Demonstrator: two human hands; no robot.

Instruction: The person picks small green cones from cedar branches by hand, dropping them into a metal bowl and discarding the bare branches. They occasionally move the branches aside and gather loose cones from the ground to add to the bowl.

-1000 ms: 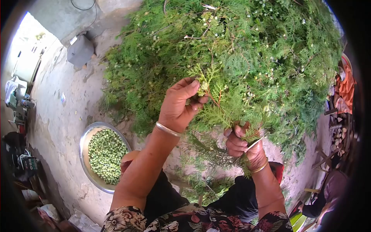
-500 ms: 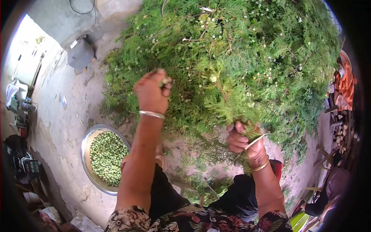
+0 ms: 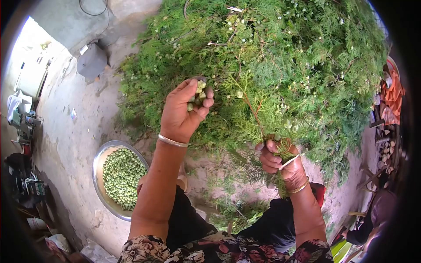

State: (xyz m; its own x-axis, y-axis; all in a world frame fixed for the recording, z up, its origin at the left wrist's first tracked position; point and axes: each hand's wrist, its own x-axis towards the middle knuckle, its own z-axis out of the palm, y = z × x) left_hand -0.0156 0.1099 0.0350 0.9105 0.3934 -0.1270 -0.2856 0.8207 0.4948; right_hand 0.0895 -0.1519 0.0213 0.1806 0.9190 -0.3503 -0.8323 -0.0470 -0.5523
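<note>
My left hand (image 3: 187,103) is curled around several small green cones (image 3: 201,94), which show between the thumb and fingers. My right hand (image 3: 278,158) grips a leafy conifer sprig (image 3: 253,109) by its lower stem. The sprig points up and to the left, with a pale green cone (image 3: 239,94) on it. Behind both hands rises a big heap of cut conifer branches (image 3: 272,52) dotted with cones. A metal basin (image 3: 97,179) stands left of my left forearm, holding a pile of picked green cones (image 3: 125,177).
A grey box-like object (image 3: 92,61) stands on the concrete floor (image 3: 66,140) at upper left. Firewood (image 3: 386,153) and an orange cloth (image 3: 391,98) lie along the right. Another person (image 3: 379,215) is partly visible at lower right. Loose sprigs (image 3: 237,215) lie between my legs.
My left hand has moved slightly right and turned, so the cones in it now show. My right hand stays nearly in place with the sprig, which is now sharper and steadier.
</note>
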